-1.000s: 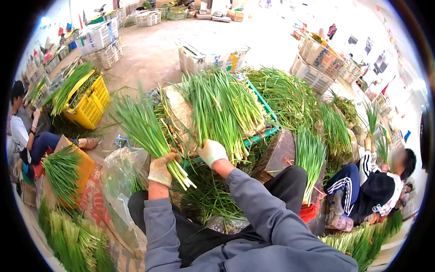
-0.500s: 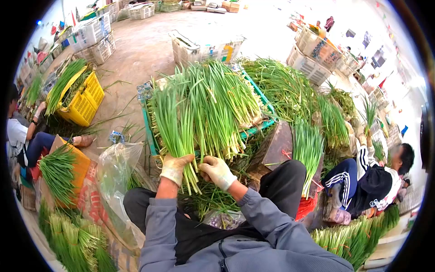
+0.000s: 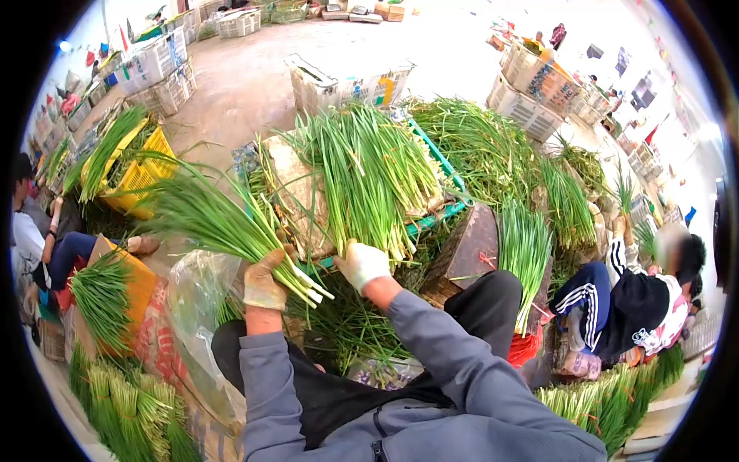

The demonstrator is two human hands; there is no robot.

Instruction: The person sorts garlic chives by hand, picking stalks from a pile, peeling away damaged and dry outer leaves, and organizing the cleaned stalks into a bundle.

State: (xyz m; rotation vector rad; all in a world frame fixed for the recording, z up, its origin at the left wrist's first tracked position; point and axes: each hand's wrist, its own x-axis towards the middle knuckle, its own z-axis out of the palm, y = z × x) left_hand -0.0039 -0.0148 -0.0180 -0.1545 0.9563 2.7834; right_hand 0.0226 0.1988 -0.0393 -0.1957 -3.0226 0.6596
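My left hand (image 3: pixel 265 281), in a stained pale glove, is closed around a bunch of garlic chives (image 3: pixel 223 223). The bunch tilts left, its white stem ends pointing right toward my other hand. My gloved right hand (image 3: pixel 363 266) has its fingers curled at the stem ends of the chive pile (image 3: pixel 377 177), pinching at a few stalks; its fingertips are partly hidden. That pile lies on brown sacking (image 3: pixel 296 196) over a green crate (image 3: pixel 437 150) in front of me.
Loose chives (image 3: pixel 477 146) heap beyond the crate. A tied bunch (image 3: pixel 525 246) leans by my right knee, near red ties (image 3: pixel 525 349). A clear plastic bag (image 3: pixel 202 289) lies left. A yellow basket (image 3: pixel 158 173) and a seated person (image 3: pixel 54 231) are farther left; another person (image 3: pixel 635 300) sits right.
My left hand has drawn its bunch of chives leftward off the pile and tilted it, baring the sacking. My right hand has shifted slightly up and stays at the pile's stem ends.
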